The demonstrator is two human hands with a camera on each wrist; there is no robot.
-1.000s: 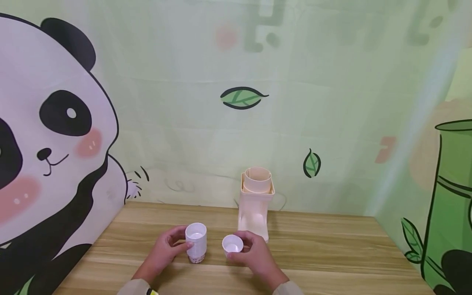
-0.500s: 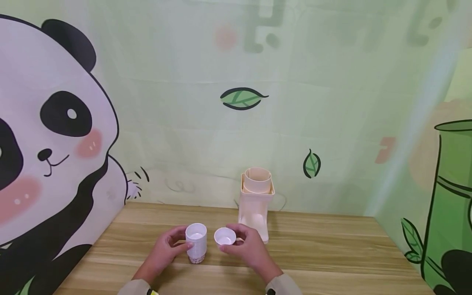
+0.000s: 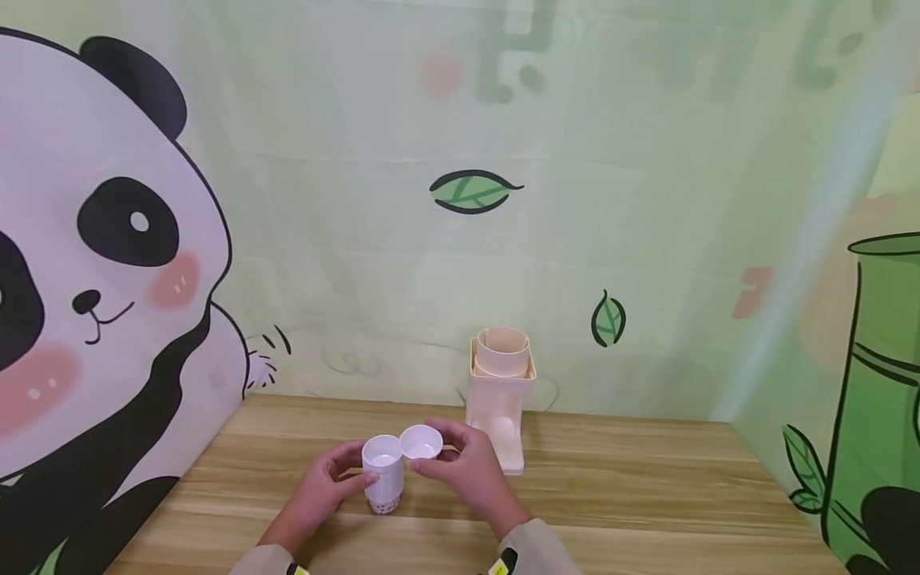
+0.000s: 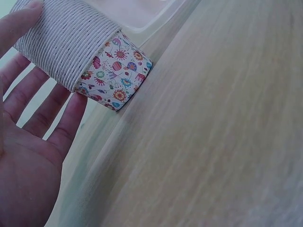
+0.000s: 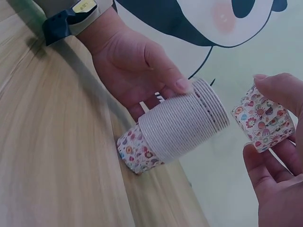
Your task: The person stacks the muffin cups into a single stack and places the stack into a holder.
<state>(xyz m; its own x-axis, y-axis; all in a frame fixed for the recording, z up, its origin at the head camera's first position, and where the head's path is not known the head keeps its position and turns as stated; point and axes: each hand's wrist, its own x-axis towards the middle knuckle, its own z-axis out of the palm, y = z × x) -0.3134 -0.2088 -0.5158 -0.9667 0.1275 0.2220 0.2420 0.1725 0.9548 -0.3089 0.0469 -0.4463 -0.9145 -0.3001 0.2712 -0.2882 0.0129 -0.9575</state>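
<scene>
A tall stack of nested white paper cups (image 3: pixel 388 476) stands upright on the wooden table; floral print shows on its lowest cup. My left hand (image 3: pixel 322 489) grips it from the left side, with the thumb across the front. In the left wrist view the fingers of the left hand (image 4: pixel 35 137) lie along the ribbed rims. My right hand (image 3: pixel 470 473) pinches a single floral paper cup (image 5: pixel 265 118) between thumb and fingers, its mouth upward, above the table. This cup is just right of the stack's top, with a small gap between them in the right wrist view.
Behind the right hand stands a pale pink plastic holder (image 3: pixel 496 407) with a round tube in its top. The wooden table (image 3: pixel 632 495) meets a green cloth backdrop (image 3: pixel 345 239) printed with a panda and leaves.
My right hand has moved left and upward with the single paper cup, from well right of the stack to close beside its top. The left hand and the stack have stayed put.
</scene>
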